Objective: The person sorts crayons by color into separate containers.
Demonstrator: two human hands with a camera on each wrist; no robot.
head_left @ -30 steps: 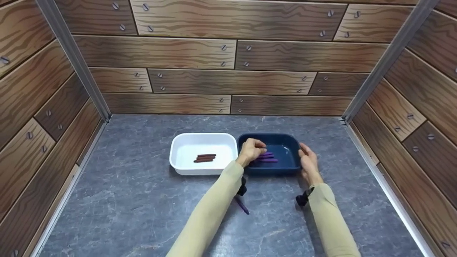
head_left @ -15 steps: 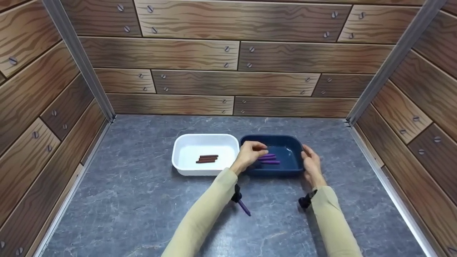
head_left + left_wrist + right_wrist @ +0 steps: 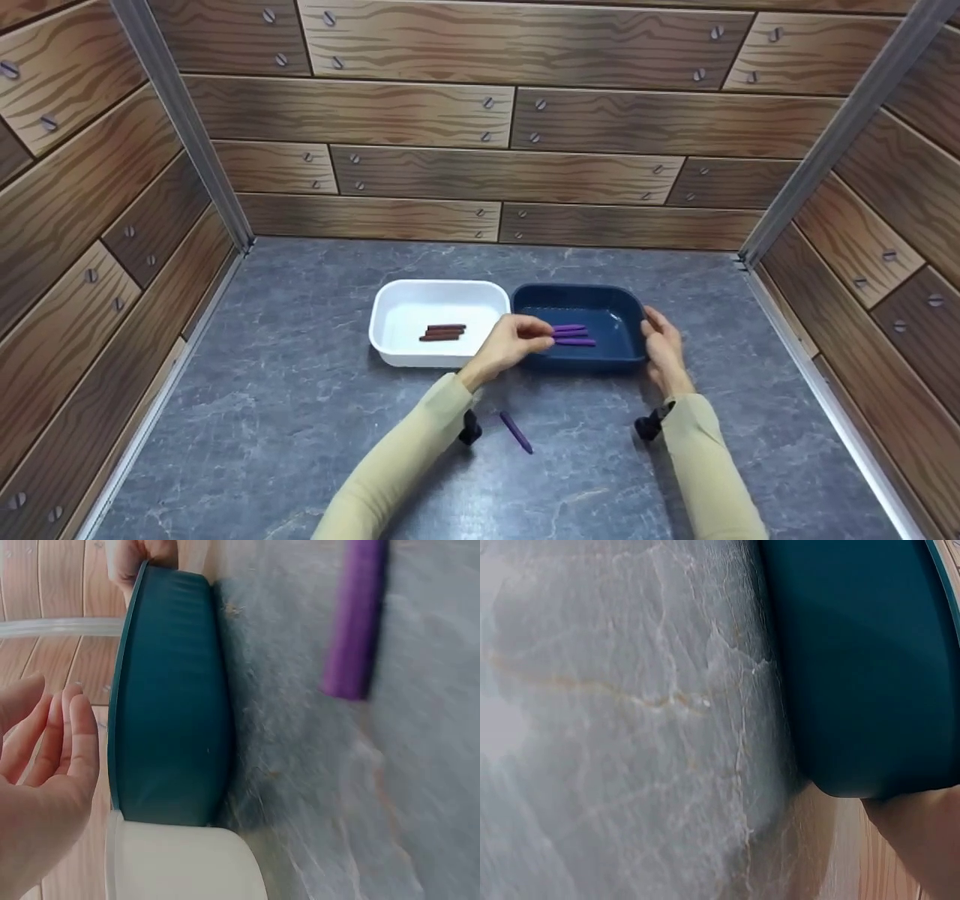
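In the head view, my left hand (image 3: pixel 514 343) hovers over the near left part of the dark blue tray (image 3: pixel 622 365), its fingertips beside several purple crayons (image 3: pixel 574 342) lying inside. The left wrist view shows those fingers loosely bent, apart from the tray wall, with nothing between them. At the tray's right end, my right hand (image 3: pixel 664 351) holds the rim and outer wall. A lone purple crayon (image 3: pixel 516 433) lies on the table near the left wrist. Several brown crayons (image 3: pixel 442 332) lie in the white tray (image 3: pixel 431 360), which adjoins the blue one.
Grey marbled table (image 3: pixel 300 420) surrounds both trays. Wood-patterned panels (image 3: pixel 420 169) enclose the back and sides, with metal strips at the corners. A black wrist camera (image 3: pixel 470 428) sits under the left wrist, another camera (image 3: pixel 649 425) by the right.
My left hand has drawn back leftward and toward the near side, from above the crayons. The loose crayon now shows whole. My right hand stays at the blue tray. The head view has shifted slightly.
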